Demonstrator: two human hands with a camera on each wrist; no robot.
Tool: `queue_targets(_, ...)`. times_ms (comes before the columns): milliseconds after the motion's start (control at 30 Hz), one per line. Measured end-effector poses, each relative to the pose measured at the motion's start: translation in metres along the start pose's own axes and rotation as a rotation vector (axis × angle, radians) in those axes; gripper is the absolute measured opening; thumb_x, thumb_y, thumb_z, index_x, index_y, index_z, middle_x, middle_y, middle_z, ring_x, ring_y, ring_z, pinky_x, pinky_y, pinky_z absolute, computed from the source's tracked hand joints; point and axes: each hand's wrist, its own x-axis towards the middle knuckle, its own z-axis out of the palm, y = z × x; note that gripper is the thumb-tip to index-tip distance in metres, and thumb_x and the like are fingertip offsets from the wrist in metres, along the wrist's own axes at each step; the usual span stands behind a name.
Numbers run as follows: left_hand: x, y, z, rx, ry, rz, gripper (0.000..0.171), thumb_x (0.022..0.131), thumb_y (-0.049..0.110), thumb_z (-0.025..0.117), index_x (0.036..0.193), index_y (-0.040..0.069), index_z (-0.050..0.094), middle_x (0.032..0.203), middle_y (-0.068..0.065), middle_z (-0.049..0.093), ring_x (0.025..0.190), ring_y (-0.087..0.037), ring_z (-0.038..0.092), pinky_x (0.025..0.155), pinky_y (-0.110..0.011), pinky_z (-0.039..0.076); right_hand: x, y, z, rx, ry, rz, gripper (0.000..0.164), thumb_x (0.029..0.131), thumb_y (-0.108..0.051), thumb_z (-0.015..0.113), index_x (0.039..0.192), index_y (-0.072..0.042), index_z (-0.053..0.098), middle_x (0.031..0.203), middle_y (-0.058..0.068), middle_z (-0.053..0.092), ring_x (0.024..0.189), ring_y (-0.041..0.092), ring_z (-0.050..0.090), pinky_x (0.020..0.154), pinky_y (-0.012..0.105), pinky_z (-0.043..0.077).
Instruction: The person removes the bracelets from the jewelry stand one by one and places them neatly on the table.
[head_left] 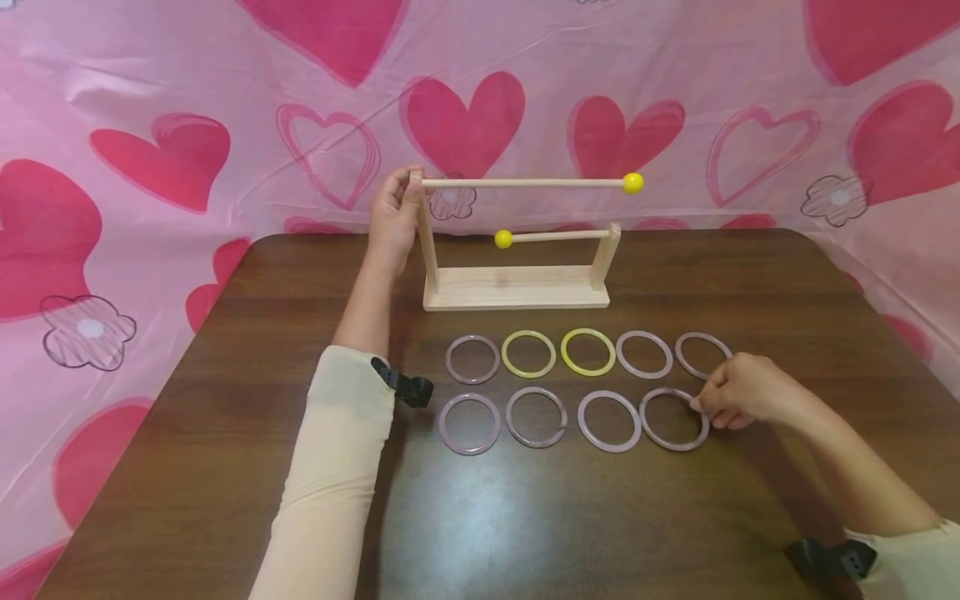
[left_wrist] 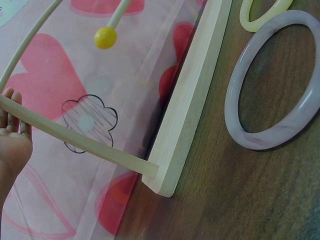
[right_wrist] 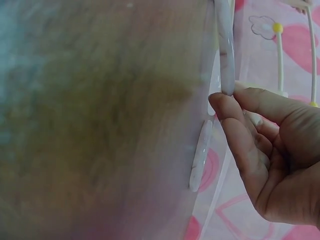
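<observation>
A pale wooden bangle stand [head_left: 517,287] rises at the back of the table, with two horizontal rods tipped by yellow balls. My left hand [head_left: 393,218] grips the top of its taller left post, thumb in front; the left wrist view shows fingers [left_wrist: 15,116] behind the wood. At the right of the near row, my right hand [head_left: 742,392] pinches the rim of a marbled lilac bangle [head_left: 677,447] between thumb and forefinger. In the right wrist view this bangle [right_wrist: 227,55] appears edge-on at the fingertips. Neither rod carries a bangle.
Several other bangles lie in two rows before the stand. Two in the far row are yellow, one paler [head_left: 528,375] and one brighter [head_left: 588,372]; the rest are lilac, like the near-left bangle [head_left: 470,451]. A pink heart-patterned cloth [head_left: 547,50] hangs behind the brown table [head_left: 225,467].
</observation>
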Motion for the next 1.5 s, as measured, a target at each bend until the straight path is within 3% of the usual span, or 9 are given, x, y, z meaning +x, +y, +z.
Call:
queue_targets(200, -0.001, 0.000, -0.001, -0.003, 0.000, -0.003, 0.024, 0.094, 0.009, 0.048, 0.114, -0.003, 0.052, 0.086, 0.006, 0.058, 0.089, -0.011, 0.052, 0.084, -0.024, 0.040, 0.001, 0.001, 0.000, 0.000, 0.009, -0.008, 0.012, 0.080, -0.009, 0.064, 0.078, 0.001, 0.071, 0.066, 0.007, 0.066, 0.060, 0.018, 0.063, 0.054, 0.032, 0.053)
queue_targets(500, 0.000, -0.001, 0.000, -0.002, 0.007, 0.001, 0.028, 0.093, 0.009, 0.047, 0.116, -0.006, 0.050, 0.086, 0.006, 0.058, 0.088, -0.009, 0.053, 0.084, -0.024, 0.041, 0.002, 0.003, 0.000, -0.018, 0.012, -0.003, 0.013, 0.081, -0.012, 0.067, 0.077, 0.000, 0.071, 0.064, 0.006, 0.065, 0.060, 0.018, 0.063, 0.054, 0.031, 0.053)
queue_targets(1100, 0.000, 0.000, 0.000, -0.007, 0.016, -0.016, 0.027, 0.094, 0.009, 0.047, 0.117, -0.006, 0.050, 0.087, 0.006, 0.058, 0.089, -0.010, 0.053, 0.086, -0.023, 0.041, -0.002, 0.009, -0.008, 0.009, 0.021, -0.033, 0.012, 0.082, -0.006, 0.061, 0.080, 0.003, 0.070, 0.080, 0.009, 0.069, 0.066, 0.017, 0.063, 0.058, 0.031, 0.054)
queue_targets(1233, 0.000, 0.001, 0.001, -0.001, 0.017, -0.022, 0.027, 0.095, 0.009, 0.047, 0.117, -0.006, 0.050, 0.085, 0.006, 0.058, 0.089, -0.011, 0.052, 0.083, -0.022, 0.040, -0.001, 0.003, -0.013, -0.024, 0.059, -0.044, 0.017, 0.083, -0.013, 0.065, 0.085, 0.003, 0.070, 0.075, 0.008, 0.068, 0.067, 0.017, 0.064, 0.058, 0.030, 0.054)
queue_targets(1367, 0.001, 0.001, 0.001, 0.002, 0.019, -0.026, 0.028, 0.095, 0.010, 0.047, 0.118, -0.006, 0.050, 0.085, 0.006, 0.058, 0.089, -0.012, 0.051, 0.081, -0.021, 0.040, 0.001, -0.006, -0.018, -0.042, 0.115, -0.068, 0.031, 0.082, -0.024, 0.069, 0.095, 0.005, 0.068, 0.075, 0.007, 0.068, 0.070, 0.018, 0.064, 0.060, 0.030, 0.054)
queue_targets(1500, 0.001, 0.000, 0.000, 0.002, 0.024, -0.036, 0.026, 0.095, 0.010, 0.048, 0.117, -0.004, 0.051, 0.086, 0.005, 0.058, 0.088, -0.011, 0.051, 0.080, -0.021, 0.040, 0.005, -0.013, -0.021, -0.162, 0.198, -0.115, 0.038, 0.081, -0.031, 0.070, 0.101, 0.002, 0.069, 0.080, 0.007, 0.069, 0.077, 0.022, 0.063, 0.065, 0.035, 0.051)
